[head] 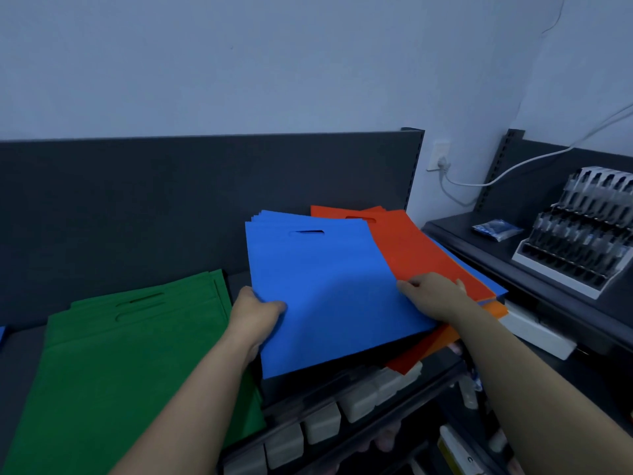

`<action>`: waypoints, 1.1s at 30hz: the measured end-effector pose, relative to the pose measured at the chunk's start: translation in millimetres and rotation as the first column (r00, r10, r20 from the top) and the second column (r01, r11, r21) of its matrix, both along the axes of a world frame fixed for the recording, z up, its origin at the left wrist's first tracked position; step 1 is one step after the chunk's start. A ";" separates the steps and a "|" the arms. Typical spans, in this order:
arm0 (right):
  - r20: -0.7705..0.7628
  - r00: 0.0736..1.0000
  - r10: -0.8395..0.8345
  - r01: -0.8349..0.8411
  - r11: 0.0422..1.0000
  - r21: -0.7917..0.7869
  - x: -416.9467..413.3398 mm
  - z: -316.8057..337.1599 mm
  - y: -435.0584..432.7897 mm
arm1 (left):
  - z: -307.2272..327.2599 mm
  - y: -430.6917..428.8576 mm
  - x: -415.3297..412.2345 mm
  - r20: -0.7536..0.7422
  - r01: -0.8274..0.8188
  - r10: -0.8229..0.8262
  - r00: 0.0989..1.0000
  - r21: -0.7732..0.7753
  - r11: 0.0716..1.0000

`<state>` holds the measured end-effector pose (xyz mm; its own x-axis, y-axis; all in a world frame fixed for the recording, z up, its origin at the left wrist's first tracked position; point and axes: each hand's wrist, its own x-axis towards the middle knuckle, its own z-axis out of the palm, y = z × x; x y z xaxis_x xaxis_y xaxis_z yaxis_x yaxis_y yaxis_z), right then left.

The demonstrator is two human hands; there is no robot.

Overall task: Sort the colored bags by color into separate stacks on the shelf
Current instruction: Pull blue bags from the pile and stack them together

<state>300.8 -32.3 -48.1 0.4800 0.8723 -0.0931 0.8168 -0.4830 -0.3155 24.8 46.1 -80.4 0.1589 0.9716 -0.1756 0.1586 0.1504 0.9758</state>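
Note:
A stack of blue bags (pixel 329 286) lies tilted on the dark shelf (pixel 20 351), overlapping a mixed pile topped by red-orange bags (pixel 418 248) on its right. My left hand (pixel 255 315) grips the blue stack's lower left edge. My right hand (pixel 435 296) pinches the blue stack's right edge, resting on the red-orange pile. A blue bag edge (pixel 479 272) and an orange bag (pixel 496 308) stick out beneath that pile. A stack of green bags (pixel 130 365) lies flat on the left of the shelf.
The shelf's dark back panel (pixel 171 200) rises behind the bags. A neighbouring shelf on the right holds a white display rack of small packaged items (pixel 582 231) and a blue packet (pixel 496 229). A white cable (pixel 479 183) runs from a wall socket. Lower shelves hold pale boxes (pixel 322 423).

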 end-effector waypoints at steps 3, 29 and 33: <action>-0.157 0.988 0.000 0.015 0.995 0.098 -9.3 -2.4 6.9 | 0.7 -8.1 -1.6 0.030 0.065 -0.065 0.997 0.018 0.998; -0.159 0.957 0.244 -0.119 0.826 0.551 -236.2 -10.7 19.8 | 17.4 -61.6 -216.5 -0.035 -0.247 0.255 0.966 0.152 0.957; -0.163 0.937 0.309 -0.178 0.823 0.539 -310.0 -12.0 19.8 | 18.5 -78.7 -291.0 -0.070 -0.324 0.334 0.940 0.126 0.938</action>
<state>-9.1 -12.5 -60.0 0.2663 0.9108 0.3154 0.7564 0.0053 -0.6541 -266.2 -32.6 -61.9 -0.1841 0.9809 -0.0628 0.2052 0.1008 0.9735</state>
